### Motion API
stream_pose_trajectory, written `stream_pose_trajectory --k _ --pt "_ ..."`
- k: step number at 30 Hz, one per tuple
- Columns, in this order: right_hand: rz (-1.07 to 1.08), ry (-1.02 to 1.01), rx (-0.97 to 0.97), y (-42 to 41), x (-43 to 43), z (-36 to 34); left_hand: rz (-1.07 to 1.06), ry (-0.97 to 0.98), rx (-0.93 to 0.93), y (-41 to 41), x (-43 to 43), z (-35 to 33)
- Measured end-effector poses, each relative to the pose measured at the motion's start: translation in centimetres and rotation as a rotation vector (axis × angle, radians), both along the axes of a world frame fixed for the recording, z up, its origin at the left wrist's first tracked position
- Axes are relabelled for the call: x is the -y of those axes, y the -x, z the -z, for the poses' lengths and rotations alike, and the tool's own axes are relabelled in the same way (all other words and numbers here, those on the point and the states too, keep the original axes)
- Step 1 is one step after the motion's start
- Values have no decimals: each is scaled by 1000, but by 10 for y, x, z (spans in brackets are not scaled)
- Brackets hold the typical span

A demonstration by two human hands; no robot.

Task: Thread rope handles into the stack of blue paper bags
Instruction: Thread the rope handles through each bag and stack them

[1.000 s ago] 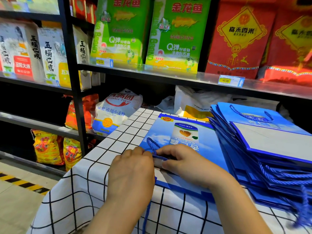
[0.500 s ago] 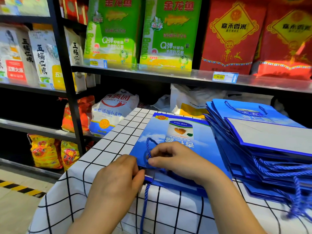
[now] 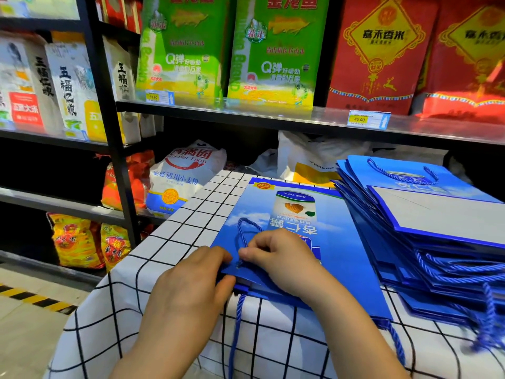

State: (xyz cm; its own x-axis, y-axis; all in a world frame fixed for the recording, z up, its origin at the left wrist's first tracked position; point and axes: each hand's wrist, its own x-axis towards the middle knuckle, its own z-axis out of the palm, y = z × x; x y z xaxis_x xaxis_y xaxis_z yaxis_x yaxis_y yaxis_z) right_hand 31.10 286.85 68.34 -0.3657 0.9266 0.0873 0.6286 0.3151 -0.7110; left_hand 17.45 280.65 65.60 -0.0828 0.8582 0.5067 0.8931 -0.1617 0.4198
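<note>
Left hand (image 3: 191,283): bare, its back and knuckles visible; fingers short and rounded. Right hand (image 3: 284,261): bare, likewise short-fingered, with a short thumbnail in view. Left forearm (image 3: 153,348) and right forearm (image 3: 355,332): bare and smooth up to the lower edge of the frame, each narrowing slightly at the wrist.

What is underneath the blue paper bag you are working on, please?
The blue paper bag lies on the checked tablecloth; a blue rope hangs from beneath its near edge. Whatever else lies under it is covered.
</note>
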Motion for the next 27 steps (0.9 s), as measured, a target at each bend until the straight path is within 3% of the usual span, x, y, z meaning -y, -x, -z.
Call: stream_pose_trajectory --k 6,12,16,20,24,27 --pt "53 -108 104 4 0 2 60 -65 -47 8 -4 10" --pt "19 -204 53 2 10 4 95 -147 -44 12 -6 14" --pt "-148 -319 260 -10 33 -1 98 -178 18 11 -10 14" --pt "-123 -443 463 -17 44 -1 97 -244 17 2 -8 2" --pt "-79 -589 477 -24 46 -4 151 -246 465 -6 -1 -8" --pt "-4 -720 655 -27 46 3 254 -212 740 -5 -1 -9"
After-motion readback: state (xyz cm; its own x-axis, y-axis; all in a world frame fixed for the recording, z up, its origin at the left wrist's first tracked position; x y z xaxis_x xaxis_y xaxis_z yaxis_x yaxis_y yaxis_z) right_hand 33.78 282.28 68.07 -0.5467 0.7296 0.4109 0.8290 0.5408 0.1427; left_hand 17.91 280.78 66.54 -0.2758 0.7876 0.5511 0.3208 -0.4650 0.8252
